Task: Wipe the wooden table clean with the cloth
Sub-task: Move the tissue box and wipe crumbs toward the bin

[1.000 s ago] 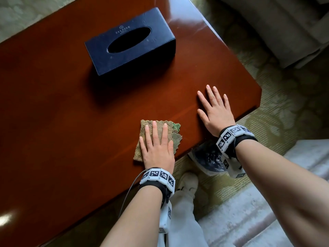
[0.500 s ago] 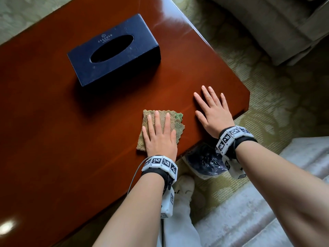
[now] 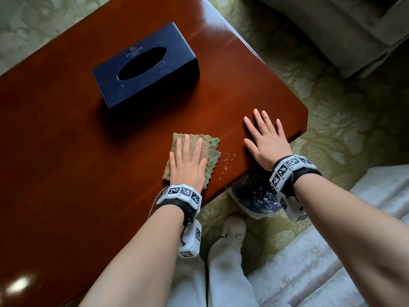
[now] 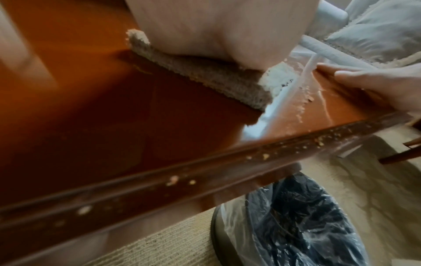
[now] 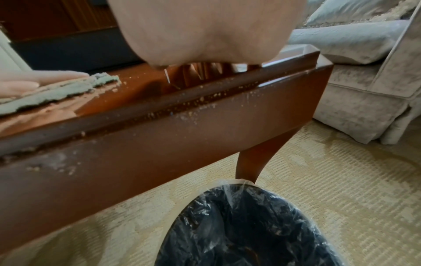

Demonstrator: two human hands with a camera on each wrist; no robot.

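A folded tan and green cloth [image 3: 211, 147] [image 4: 223, 79] [image 5: 68, 90] lies on the glossy reddish wooden table [image 3: 66, 173] near its front right corner. My left hand [image 3: 188, 160] presses flat on the cloth with straight fingers. Flat on the bare wood to the right of the cloth rests my right hand [image 3: 265, 138], fingers spread. Small crumbs [image 3: 225, 167] lie between the cloth and the table edge. More crumbs [image 5: 205, 98] [image 4: 264, 156] sit in the groove along the table's front edge.
A dark blue tissue box [image 3: 146, 65] stands behind the cloth. Below the table edge sits a bin with a dark plastic liner [image 3: 256, 198] [image 5: 250, 230] [image 4: 296, 225]. A grey sofa [image 5: 364, 81] stands to the right on patterned carpet. My leg and white shoe [image 3: 234, 227] are beside the bin.
My left hand has slid the cloth away from the front edge and leftward, leaving crumbs showing to its right. My right hand has stayed flat on the table.
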